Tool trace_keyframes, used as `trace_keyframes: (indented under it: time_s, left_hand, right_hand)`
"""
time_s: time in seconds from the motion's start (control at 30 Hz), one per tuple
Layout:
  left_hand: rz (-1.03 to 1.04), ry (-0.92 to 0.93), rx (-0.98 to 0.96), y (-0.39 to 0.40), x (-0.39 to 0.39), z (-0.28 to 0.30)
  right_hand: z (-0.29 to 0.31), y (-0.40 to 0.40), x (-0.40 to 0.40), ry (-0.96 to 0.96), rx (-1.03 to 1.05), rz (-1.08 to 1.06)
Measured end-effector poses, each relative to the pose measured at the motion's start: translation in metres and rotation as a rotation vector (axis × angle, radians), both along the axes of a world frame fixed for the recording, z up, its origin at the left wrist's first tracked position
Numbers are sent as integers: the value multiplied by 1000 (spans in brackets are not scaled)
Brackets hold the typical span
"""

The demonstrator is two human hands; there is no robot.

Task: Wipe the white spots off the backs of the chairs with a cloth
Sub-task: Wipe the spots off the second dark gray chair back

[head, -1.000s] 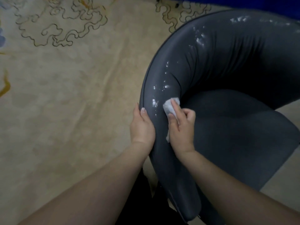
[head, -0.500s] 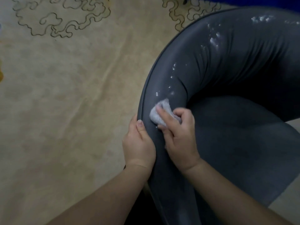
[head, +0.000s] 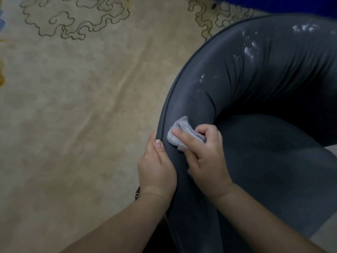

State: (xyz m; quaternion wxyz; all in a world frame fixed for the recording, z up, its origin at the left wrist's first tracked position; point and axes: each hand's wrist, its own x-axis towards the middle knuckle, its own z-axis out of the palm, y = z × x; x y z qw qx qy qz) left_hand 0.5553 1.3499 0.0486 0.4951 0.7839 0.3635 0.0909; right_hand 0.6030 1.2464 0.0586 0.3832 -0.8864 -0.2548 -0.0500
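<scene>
Right hand [head: 206, 159]: pinches bunched cloth [head: 179, 133] against chair back [head: 237, 99], forefinger pressing. Left hand [head: 156, 168]: grips back's outer rim. Patch around cloth looks clean; white spots [head: 249, 50] remain toward 1 o'clock. Judged partly done.

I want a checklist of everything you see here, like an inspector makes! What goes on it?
Surface: beige carpet with dark swirly outlines near the top.
Job's things: dark grey chair; its curved back has white spots further up. A pale cloth is pressed on the back near its edge.
Clutter: nothing seen.
Hands: right hand grips the cloth, forefinger on top. Left hand holds the edge of the back, thumb on the rim.
Cables: nothing seen.
Surroundings: something blue behind the chair; a dark patterned item peeks out by the left wrist, too small to tell.
</scene>
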Motion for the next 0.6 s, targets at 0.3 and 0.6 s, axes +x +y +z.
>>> trace_keyframes:
  time_s: [0.3,0.6]
  left_hand:
    - [-17,-11,17,1,1,0]
    - [-6,-29,17,1,1,0]
  right_hand:
    - [2,18,27,-39,-11,-33]
    - [-4,20,42,44,125,-211]
